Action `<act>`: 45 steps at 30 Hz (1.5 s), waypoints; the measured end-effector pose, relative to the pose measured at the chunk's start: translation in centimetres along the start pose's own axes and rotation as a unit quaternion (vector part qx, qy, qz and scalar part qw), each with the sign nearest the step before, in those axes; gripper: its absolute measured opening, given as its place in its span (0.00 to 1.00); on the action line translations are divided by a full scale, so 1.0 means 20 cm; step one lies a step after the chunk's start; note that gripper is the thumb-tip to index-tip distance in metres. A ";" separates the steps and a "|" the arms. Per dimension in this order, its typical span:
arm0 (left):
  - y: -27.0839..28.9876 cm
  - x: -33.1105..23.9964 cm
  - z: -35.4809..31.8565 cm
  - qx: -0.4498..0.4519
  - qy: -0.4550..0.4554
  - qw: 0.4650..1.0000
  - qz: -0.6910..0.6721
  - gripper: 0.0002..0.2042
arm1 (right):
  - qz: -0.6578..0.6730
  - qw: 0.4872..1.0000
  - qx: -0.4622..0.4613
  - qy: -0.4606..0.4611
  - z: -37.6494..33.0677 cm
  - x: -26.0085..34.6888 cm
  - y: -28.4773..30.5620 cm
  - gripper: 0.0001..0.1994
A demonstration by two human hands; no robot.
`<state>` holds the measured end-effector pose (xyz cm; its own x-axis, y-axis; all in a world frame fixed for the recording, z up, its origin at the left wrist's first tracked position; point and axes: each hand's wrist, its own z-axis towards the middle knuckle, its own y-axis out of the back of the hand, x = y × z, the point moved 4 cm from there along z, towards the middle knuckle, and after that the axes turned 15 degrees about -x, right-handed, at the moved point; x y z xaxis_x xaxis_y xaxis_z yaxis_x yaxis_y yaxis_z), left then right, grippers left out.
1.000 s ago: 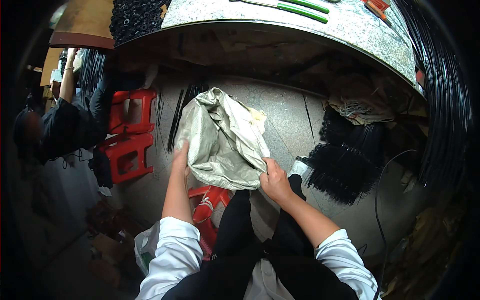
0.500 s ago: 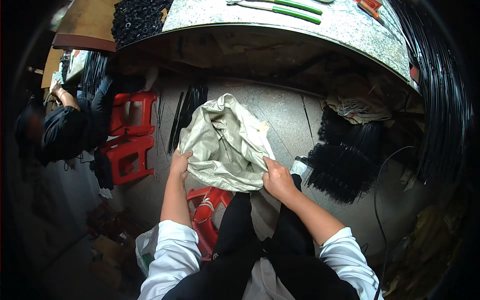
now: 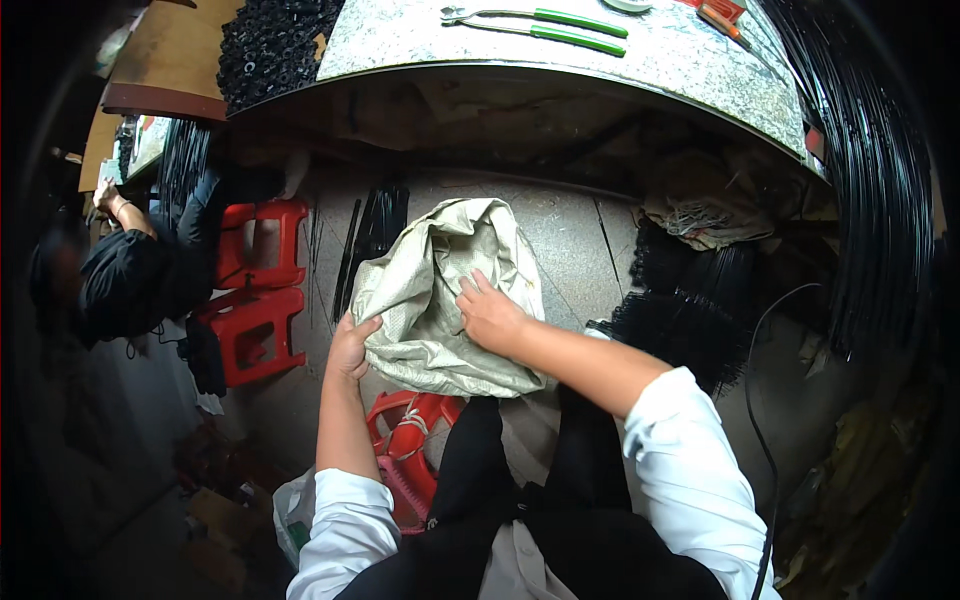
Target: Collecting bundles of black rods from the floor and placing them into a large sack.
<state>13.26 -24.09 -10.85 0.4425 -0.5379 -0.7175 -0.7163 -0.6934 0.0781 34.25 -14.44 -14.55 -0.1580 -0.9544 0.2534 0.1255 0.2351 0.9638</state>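
Speckled table [image 3: 680, 90]: green-handled pliers [image 3: 578, 41] on top; small black parts [image 3: 275, 55] heaped at its left end; long black rods [image 3: 880, 190] beside its right end.

"Anything hidden?"
"The underside of the pale woven plastic sack [image 3: 425, 310]."
"Cut off?"
"The white speckled stone surface [image 3: 560, 70] and a round white object [image 3: 628, 4], by the top edge."
"Blurred?"
"The dark-clothed co-worker's head [image 3: 62, 262], far left."

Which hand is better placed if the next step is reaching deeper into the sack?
Probably the right hand: it lies at the open mouth of the sack, gripping no edge. The left hand grips the sack's left edge, so moving it could let the opening sag.
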 end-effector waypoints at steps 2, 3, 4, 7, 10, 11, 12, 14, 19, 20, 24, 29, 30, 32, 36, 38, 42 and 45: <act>0.04 -0.04 -0.01 0.023 -0.017 1.000 0.010 0.25 | -0.023 0.997 0.075 0.009 0.03 -0.11 -0.05 0.19; 0.07 -0.07 -0.01 0.020 -0.019 1.000 0.009 0.26 | -0.047 0.987 0.151 0.019 0.03 -0.17 -0.08 0.22; 0.09 -0.12 -0.03 0.002 -0.026 1.000 0.012 0.25 | -0.086 0.970 0.224 -0.046 0.03 -0.25 -0.13 0.25; 0.23 -0.23 0.02 -0.020 -0.067 0.997 0.026 0.23 | -0.136 0.936 0.310 -0.103 -0.08 -0.50 -0.30 0.30; 0.28 -0.32 0.06 -0.075 -0.096 0.983 0.140 0.21 | -0.137 0.926 0.331 -0.118 -0.15 -0.62 -0.27 0.28; 0.27 -0.34 0.07 -0.076 -0.097 0.983 0.138 0.21 | -0.138 0.926 0.330 -0.117 -0.14 -0.63 -0.27 0.28; 0.25 -0.36 0.07 -0.085 -0.119 0.973 0.179 0.20 | -0.156 0.926 0.321 -0.126 -0.14 -0.63 -0.26 0.25; 0.18 -0.36 0.08 -0.091 -0.141 0.961 0.217 0.20 | -0.176 0.924 0.311 -0.137 -0.11 -0.63 -0.16 0.23; -0.02 -0.31 -0.01 -0.011 -0.159 0.971 0.181 0.20 | -0.122 0.891 0.318 -0.301 -0.10 -0.62 -0.05 0.22; -0.05 -0.30 -0.04 0.000 -0.163 0.971 0.173 0.20 | -0.065 0.878 0.289 -0.375 -0.10 -0.63 -0.04 0.21; -0.09 -0.27 -0.08 0.005 -0.169 0.973 0.155 0.21 | -0.004 0.886 0.051 -0.460 -0.11 -0.68 -0.02 0.25; -0.07 -0.33 -0.07 0.004 -0.134 0.990 0.040 0.23 | 0.004 0.897 -0.022 -0.441 -0.01 -0.72 0.00 0.28; -0.08 -0.34 -0.07 0.005 -0.135 0.990 0.040 0.23 | -0.009 0.906 -0.029 -0.423 0.00 -0.73 0.01 0.27; -0.10 -0.37 -0.09 0.017 -0.148 0.988 0.034 0.23 | -0.017 0.912 -0.028 -0.410 0.00 -0.74 0.02 0.27; -0.09 -0.40 -0.11 0.018 -0.150 0.988 -0.008 0.23 | -0.012 0.905 0.019 -0.424 0.00 -0.70 0.08 0.27; -0.08 -0.42 -0.13 0.016 -0.149 0.989 -0.019 0.24 | -0.019 0.891 0.003 -0.454 0.02 -0.65 0.23 0.26; -0.11 -0.48 -0.15 0.051 -0.126 0.986 -0.094 0.23 | 0.005 0.861 0.071 -0.504 -0.03 -0.78 0.16 0.25; -0.04 -0.49 -0.17 0.030 -0.135 0.987 -0.086 0.23 | -0.035 0.879 0.136 -0.456 -0.01 -0.81 0.28 0.26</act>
<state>11.38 -19.90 -1.61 0.4054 -0.2621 -0.8758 -0.6779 -0.7289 -0.0956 37.76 2.19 -13.35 -0.8905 -0.4538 0.0339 -0.1350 0.3344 0.9327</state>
